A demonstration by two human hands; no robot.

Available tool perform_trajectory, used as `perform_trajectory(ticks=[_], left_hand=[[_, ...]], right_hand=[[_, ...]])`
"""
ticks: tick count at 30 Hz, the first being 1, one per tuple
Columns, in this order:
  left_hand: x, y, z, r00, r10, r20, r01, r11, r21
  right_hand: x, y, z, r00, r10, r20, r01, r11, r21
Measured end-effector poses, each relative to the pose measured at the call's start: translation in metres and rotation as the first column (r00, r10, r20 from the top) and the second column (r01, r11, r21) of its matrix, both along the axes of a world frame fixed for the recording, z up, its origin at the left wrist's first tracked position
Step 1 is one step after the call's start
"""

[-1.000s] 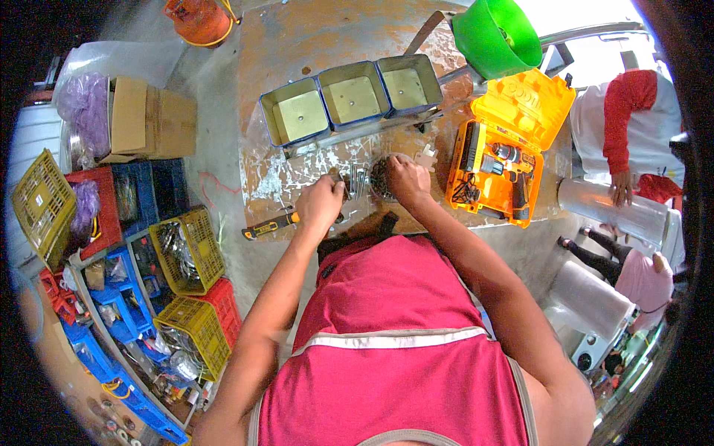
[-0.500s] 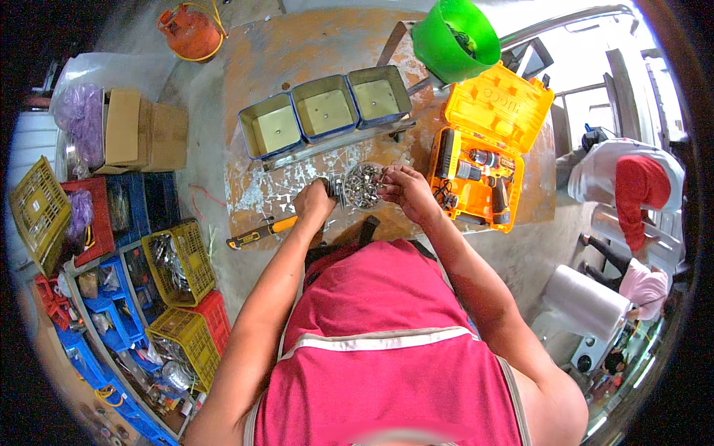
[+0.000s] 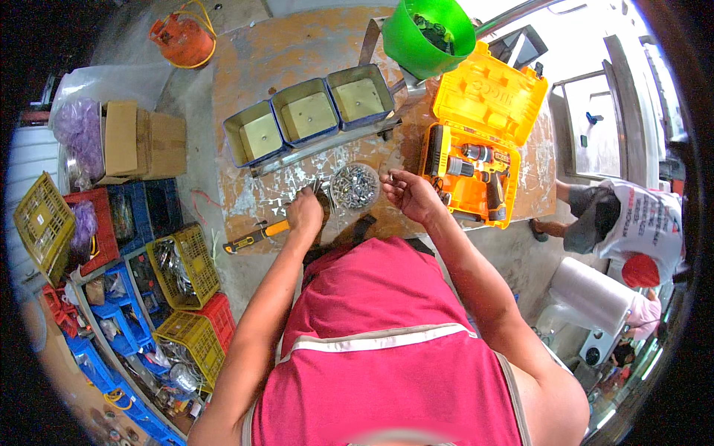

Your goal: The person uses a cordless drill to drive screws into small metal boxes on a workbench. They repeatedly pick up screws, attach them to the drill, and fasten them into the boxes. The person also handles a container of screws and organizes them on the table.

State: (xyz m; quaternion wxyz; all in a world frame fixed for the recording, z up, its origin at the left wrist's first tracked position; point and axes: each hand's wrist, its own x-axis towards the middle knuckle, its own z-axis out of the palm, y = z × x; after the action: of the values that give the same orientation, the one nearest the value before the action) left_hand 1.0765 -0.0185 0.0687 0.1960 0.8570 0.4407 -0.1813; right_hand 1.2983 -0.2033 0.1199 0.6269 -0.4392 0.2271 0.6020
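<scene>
A round, pale tub (image 3: 358,211) sits upright and open, full of small silvery parts (image 3: 355,186) (too tiny to tell apart). A loose part (image 3: 391,177) is held just right of it; slim metal pieces (image 3: 332,197) lie just left.

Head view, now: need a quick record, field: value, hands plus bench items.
left hand: at thin metal pieces left of the dish; grip unclear
right hand: right of the dish, fingers curled, possibly pinching something small
dish: round, full of small metal parts
bins: three, in a row beyond the dish
case: orange, open, drill inside
bucket: green, dark contents
</scene>
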Motion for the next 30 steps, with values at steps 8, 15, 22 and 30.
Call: perform_trajectory(ticks=[8,15,22,30], left_hand=[[0.016,0.037,0.139,0.845,0.292,0.448,0.002,0.836,-0.548],[0.174,0.088,0.135,0.854,-0.058,0.518,0.165,0.973,-0.164],[0.119,0.082,0.168,0.695,-0.002,0.719,0.081,0.994,-0.075],[-0.015,0.008,0.078,0.973,0.095,0.209,-0.019,0.941,-0.339]], right_hand=[[-0.004,-0.003,0.008,0.996,-0.062,0.061,0.061,0.998,0.022],[-0.010,-0.009,0.015,0.990,-0.099,0.103,0.099,0.995,0.004],[-0.019,-0.019,0.030,0.951,-0.131,0.280,0.139,0.990,-0.007],[-0.009,0.082,0.083,0.716,-0.180,0.675,0.160,0.983,0.093]])
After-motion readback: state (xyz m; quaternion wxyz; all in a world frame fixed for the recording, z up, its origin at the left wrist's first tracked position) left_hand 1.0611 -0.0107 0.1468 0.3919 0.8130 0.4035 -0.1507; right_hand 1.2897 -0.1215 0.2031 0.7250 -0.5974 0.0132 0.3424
